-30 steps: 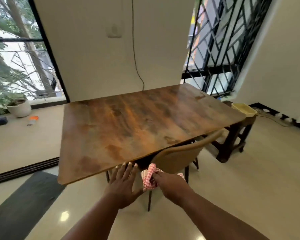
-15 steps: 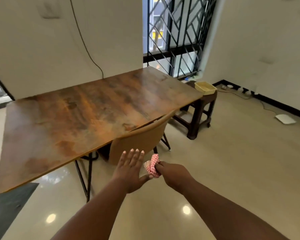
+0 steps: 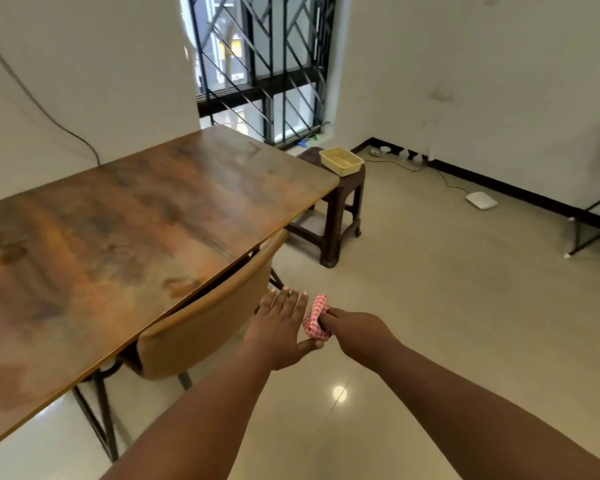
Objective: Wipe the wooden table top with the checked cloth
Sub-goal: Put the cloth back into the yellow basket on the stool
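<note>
Now, head view: both arms reached out over the floor, just off the near edge of the bench [image 3: 125, 237].
Right hand [image 3: 355, 329]: its grip was curled tight round the checked cloth [image 3: 315, 318].
Left hand [image 3: 281, 327]: fingers straight and spread, holding nothing, thumb touching the cloth's lower end.
Cloth: red-and-white check, bunched into a small upright wad, right of the bench and clear of its top.
Bench: wooden top in mottled brown and orange with a dull sheen; a tan chair [image 3: 205, 327] was tucked under its near edge.
Step, as a judgement: shake the wad open into a flat pad, then lay it on the wood and sweep in overlapping passes.
</note>
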Available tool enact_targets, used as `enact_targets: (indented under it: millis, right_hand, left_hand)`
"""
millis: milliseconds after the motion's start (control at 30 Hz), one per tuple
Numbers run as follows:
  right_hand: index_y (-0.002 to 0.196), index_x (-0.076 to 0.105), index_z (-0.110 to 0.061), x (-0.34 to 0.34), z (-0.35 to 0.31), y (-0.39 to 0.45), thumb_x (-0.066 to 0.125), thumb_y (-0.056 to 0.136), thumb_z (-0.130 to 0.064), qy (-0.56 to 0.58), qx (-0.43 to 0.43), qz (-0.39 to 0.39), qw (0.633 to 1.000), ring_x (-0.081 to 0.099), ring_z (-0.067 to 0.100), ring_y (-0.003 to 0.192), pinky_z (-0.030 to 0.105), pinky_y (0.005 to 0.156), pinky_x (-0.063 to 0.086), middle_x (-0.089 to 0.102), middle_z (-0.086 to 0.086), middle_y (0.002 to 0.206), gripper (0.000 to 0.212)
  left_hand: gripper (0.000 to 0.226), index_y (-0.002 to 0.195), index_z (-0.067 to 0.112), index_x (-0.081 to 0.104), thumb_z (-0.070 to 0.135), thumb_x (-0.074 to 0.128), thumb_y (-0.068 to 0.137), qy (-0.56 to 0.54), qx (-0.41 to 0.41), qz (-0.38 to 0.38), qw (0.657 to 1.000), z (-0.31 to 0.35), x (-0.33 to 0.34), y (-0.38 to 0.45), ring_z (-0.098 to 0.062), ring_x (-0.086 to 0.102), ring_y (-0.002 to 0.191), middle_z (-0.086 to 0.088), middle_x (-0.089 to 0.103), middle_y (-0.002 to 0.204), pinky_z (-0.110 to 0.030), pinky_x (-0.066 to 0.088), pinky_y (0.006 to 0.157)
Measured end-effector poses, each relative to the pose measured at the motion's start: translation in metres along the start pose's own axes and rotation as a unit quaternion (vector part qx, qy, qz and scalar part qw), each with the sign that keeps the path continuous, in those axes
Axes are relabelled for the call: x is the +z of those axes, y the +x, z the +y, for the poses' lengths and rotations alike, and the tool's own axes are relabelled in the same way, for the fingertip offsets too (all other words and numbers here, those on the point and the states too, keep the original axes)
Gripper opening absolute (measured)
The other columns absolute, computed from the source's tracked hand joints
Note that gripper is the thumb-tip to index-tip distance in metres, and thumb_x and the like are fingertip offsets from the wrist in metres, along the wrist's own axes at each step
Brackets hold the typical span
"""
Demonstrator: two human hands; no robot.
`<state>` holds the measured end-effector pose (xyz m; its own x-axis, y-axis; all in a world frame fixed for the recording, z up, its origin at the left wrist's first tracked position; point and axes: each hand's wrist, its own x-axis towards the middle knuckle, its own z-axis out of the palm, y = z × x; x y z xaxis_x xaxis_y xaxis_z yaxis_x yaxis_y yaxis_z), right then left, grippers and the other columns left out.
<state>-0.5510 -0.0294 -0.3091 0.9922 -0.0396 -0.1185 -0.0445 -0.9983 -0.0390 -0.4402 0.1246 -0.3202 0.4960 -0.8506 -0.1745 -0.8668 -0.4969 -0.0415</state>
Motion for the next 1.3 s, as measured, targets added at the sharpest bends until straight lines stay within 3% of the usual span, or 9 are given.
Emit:
enact_targets:
  millis: [100, 333, 933, 1300]
  right_hand:
    - [0.137, 0.035, -0.021, 0.002, 0.028, 0.004, 0.044, 0.089, -0.007, 0.000, 0.029, -0.008, 1.000, 0.062, 0.030, 0.086, 0.033, 0.058, 0.042, 0.052, 0.007, 0.133, 0.051]
    - [0.137, 0.035, -0.021, 0.009, 0.096, 0.024, 0.044, 0.092, -0.011, 0.018, 0.052, 0.012, 0.998, 0.063, 0.031, 0.091, 0.038, 0.068, 0.053, 0.054, 0.009, 0.132, 0.047]
    - [0.138, 0.036, -0.022, -0.004, 0.339, 0.081, 0.041, 0.091, -0.009, 0.063, -0.009, 0.044, 0.997, 0.061, 0.031, 0.083, 0.031, 0.056, 0.037, 0.055, 0.007, 0.130, 0.049]
    - [0.138, 0.036, -0.021, -0.004, 0.429, 0.156, 0.040, 0.092, -0.009, 0.052, -0.021, 0.038, 0.998, 0.061, 0.030, 0.082, 0.031, 0.057, 0.036, 0.056, 0.008, 0.127, 0.048]
  left_hand:
    - [0.093, 0.149, 0.013, -0.020, 0.076, 0.010, 0.088, 0.007, 0.010, -0.009, 1.000, 0.007, -0.005, 0.029, -0.026, -0.025, 0.143, -0.011, -0.018, 0.159, -0.046, -0.014, 0.117]
    - [0.094, 0.150, 0.016, -0.019, 0.078, 0.011, 0.086, 0.005, 0.012, -0.014, 1.000, 0.022, -0.006, 0.097, -0.025, -0.025, 0.143, -0.009, -0.017, 0.159, -0.040, -0.026, 0.108]
    - [0.101, 0.150, 0.012, -0.016, 0.082, 0.004, 0.080, -0.023, -0.100, -0.028, 0.994, 0.106, -0.038, 0.314, -0.024, -0.021, 0.145, -0.010, -0.016, 0.159, -0.041, -0.021, 0.113]
    - [0.101, 0.150, 0.011, -0.015, 0.082, 0.006, 0.081, -0.035, -0.120, -0.014, 0.992, 0.084, -0.034, 0.433, -0.023, -0.022, 0.145, -0.009, -0.015, 0.160, -0.040, -0.021, 0.112]
